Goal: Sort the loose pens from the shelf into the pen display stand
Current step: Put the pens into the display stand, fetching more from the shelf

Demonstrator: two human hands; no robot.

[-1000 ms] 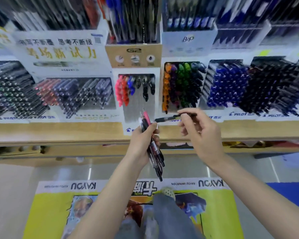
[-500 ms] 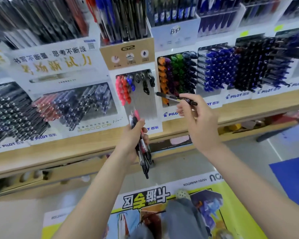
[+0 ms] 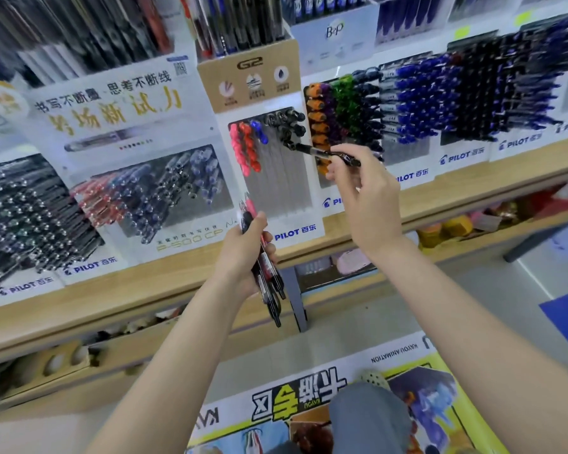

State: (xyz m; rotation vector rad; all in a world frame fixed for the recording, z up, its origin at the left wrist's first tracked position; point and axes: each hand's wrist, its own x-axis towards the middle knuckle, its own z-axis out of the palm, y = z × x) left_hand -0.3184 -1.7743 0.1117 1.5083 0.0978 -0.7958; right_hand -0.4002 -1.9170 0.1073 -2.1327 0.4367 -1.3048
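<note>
Right hand point(image 3: 369, 199): fingers pinch slim black pen point(image 3: 322, 151), end at white pen display stand point(image 3: 277, 191).
Left hand point(image 3: 243, 253): fingers grasp black-and-red pen bundle point(image 3: 270, 273) below stand.
Surface: pale wooden shelf point(image 3: 446, 203) under stand.

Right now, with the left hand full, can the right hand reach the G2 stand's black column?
Probably yes: the right hand holds a black pen whose end sits at the black column; nothing blocks it.

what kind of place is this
Most likely a stationery shop: a wooden shelf lined with Pilot-branded display stands full of colour-sorted pens, plus a G2 pen display stand.
</note>
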